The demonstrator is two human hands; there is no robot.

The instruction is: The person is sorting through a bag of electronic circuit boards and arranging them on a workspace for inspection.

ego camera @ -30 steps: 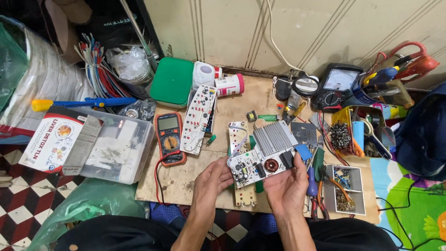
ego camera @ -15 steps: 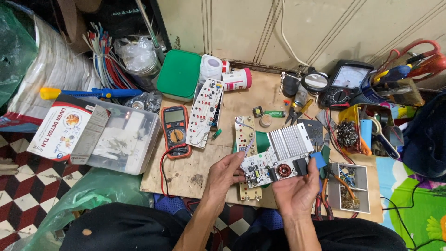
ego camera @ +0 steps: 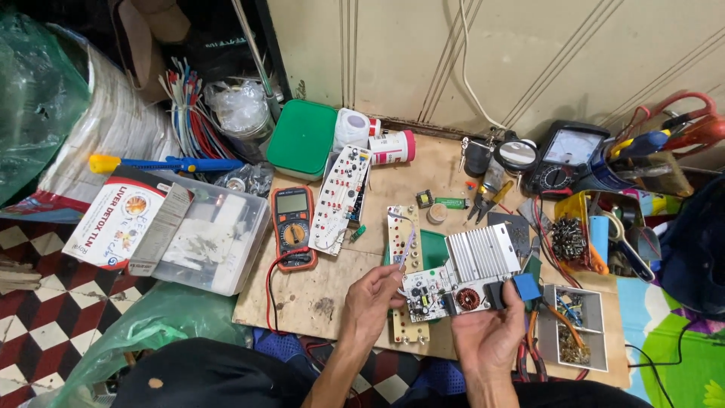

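Between both hands, above the wooden surface point(ego camera: 317, 295), sat a circuit board point(ego camera: 453, 291) with finned heatsink. The right hand point(ego camera: 491, 336) clamped its near edge; the left hand point(ego camera: 370, 298) pinched a thin probe point(ego camera: 408, 249). It looked rigid, heatsink-heavy and fragile, best held by bare edges.

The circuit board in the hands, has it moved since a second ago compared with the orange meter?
Yes. The circuit board now sits farther right of the orange meter, lifted off the wooden board.

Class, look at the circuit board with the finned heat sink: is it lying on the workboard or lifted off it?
Lifted: the circuit board is held between the left hand and right hand.
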